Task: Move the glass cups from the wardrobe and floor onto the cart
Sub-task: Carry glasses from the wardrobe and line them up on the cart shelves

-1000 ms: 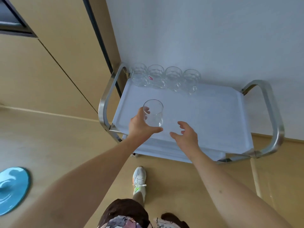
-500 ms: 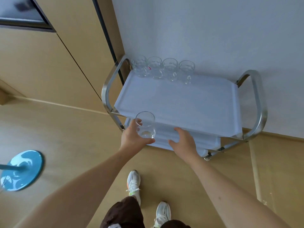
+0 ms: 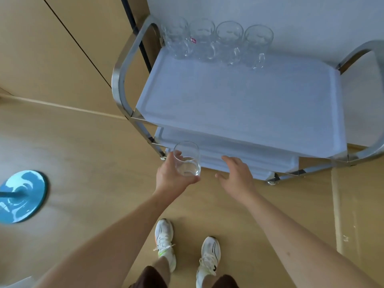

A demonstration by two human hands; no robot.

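- The left hand (image 3: 172, 175) grasps a cup (image 3: 187, 159) at the cart (image 3: 239, 100) front; it may knock the shelf edge.
- The right hand (image 3: 234, 173) is relaxed, holding nothing, so no support if the cup slips.

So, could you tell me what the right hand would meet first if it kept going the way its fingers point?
Probably the front edge of the cart's lower shelf: the right hand points up and forward at it, though depth is unclear.

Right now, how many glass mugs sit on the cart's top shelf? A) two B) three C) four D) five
C: four glass mugs stand in a row along the back edge of the cart's top shelf; the left hand holds another glass lower down.
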